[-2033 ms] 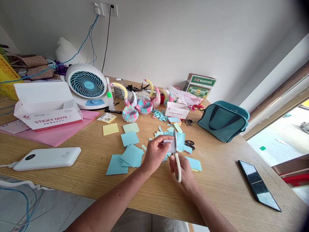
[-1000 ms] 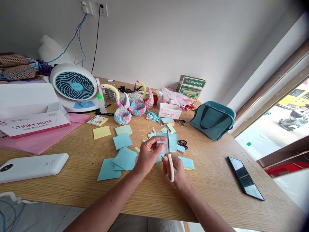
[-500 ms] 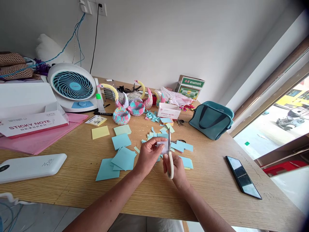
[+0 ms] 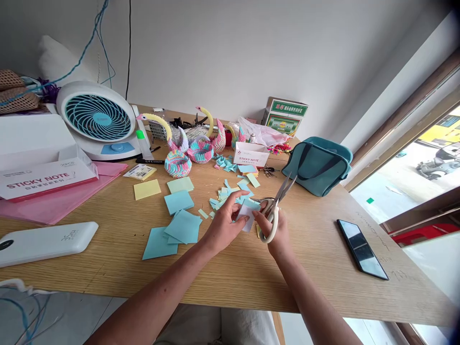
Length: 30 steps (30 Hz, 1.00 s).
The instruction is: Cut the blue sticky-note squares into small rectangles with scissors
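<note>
My left hand (image 4: 227,221) pinches a small piece of paper (image 4: 247,218), pale lilac on one face with a light blue part at its upper edge. White-handled scissors (image 4: 273,225) are held in my right hand (image 4: 276,232); their blades point up and away, slightly parted and clear of the paper. My right fingertips also touch the paper's right edge. Behind the hands lie cut blue and green scraps (image 4: 224,194). To the left are blue paper squares (image 4: 183,226), a green sheet (image 4: 180,184) and a yellow sheet (image 4: 147,189).
Folded-paper swans (image 4: 178,164) stand toward the back, beside a small sticky-note box (image 4: 250,155). A fan (image 4: 98,120), large box (image 4: 46,179) and white power bank (image 4: 48,243) occupy the left. A teal bag (image 4: 316,167) and phone (image 4: 362,249) are on the right.
The scissors have swung from upright at the paper to a rightward tilt, off the paper, blades parted. My right fingers now reach the paper. The whole view has shifted slightly.
</note>
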### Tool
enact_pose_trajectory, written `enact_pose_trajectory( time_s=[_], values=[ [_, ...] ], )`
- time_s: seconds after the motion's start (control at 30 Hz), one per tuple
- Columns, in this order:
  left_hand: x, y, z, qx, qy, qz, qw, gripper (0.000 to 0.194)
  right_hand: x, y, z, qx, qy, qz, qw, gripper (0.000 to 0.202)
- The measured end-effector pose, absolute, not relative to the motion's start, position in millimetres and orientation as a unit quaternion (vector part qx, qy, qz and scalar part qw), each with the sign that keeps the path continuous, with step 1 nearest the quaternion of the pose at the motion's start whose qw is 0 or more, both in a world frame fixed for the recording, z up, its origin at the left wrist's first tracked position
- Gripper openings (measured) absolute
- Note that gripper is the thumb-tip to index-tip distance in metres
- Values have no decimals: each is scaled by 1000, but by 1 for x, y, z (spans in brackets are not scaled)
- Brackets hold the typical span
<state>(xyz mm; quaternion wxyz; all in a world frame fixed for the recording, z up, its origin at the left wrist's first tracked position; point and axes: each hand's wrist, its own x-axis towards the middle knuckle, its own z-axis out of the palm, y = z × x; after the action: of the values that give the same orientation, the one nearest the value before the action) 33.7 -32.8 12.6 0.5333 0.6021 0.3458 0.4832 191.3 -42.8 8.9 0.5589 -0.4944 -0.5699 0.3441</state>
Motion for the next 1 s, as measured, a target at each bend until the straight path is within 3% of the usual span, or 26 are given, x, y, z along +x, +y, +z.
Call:
enact_pose_trajectory(
  time_s=[0.13,0.27,0.37,0.6,0.83,1.0],
  values=[
    [36,-32,13,568,364,469,570,67,190,-43,9,-499,-558,341,568,30],
    [36,-30,13,520,372,452,622,33,191,-42,8,-503,-544,344,577,31],
    [35,-30,14,516,360,431,646,22,191,-43,8,-501,-553,337,574,31],
    [35,-31,14,507,306,401,699,24,185,-46,8,-476,-533,405,571,34],
    [39,-32,9,524,309,424,671,36,185,-45,3,-474,-523,429,564,36],
    [37,-29,8,542,357,455,609,40,187,-45,3,-505,-555,341,566,31]
  ],
)
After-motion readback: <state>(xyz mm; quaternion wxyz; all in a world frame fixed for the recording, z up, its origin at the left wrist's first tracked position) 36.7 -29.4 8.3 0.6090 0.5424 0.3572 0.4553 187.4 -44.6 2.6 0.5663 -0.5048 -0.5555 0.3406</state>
